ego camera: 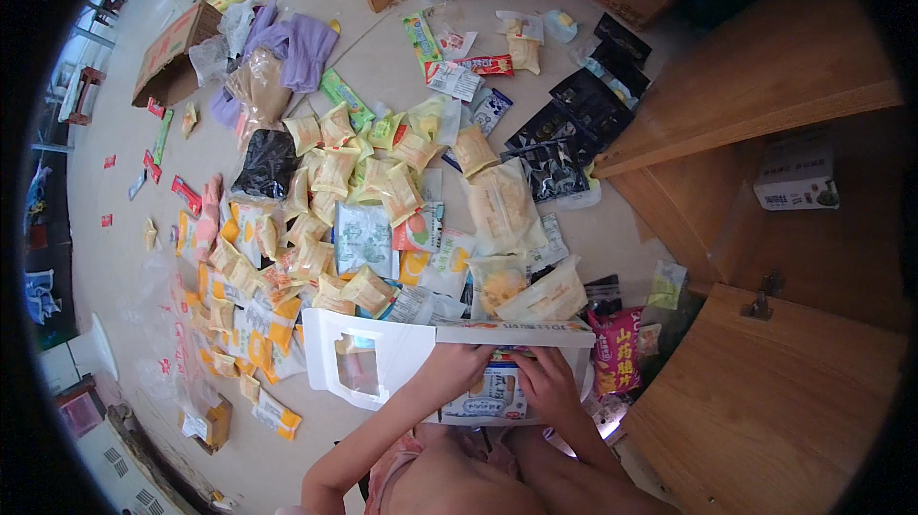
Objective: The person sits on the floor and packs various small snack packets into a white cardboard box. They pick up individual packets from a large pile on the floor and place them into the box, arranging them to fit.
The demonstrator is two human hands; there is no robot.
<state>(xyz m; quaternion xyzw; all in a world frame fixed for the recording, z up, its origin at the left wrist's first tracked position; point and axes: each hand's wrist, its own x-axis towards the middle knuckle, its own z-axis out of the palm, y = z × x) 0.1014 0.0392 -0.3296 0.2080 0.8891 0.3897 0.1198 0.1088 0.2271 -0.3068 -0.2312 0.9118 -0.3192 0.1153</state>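
Observation:
In front of my body stands a white cardboard box (412, 353), its lid flap with a clear window spread to the left. My left hand (459, 366) is at the far inner wall, fingers dipping behind the printed edge. Beside it, on the right, my right hand (549, 382) reaches into the box, its fingertips near brightly coloured packaging. A blue-and-white printed packet (488, 398) lies inside, below my hands. Whether either hand grips something is hidden. Just beyond the box lie cream-wrapped snacks (505, 203) and a clear-wrapped yellow snack (498, 285).
Many small wrapped snacks (333, 167) cover the tiled floor ahead. Black pouches (566, 120) lie near a wooden cabinet (753, 84) with its door (774, 400) ajar. A pink snack bag (615, 350) touches the box's right side. Left are plastic bags (168, 328) and an open carton (168, 56).

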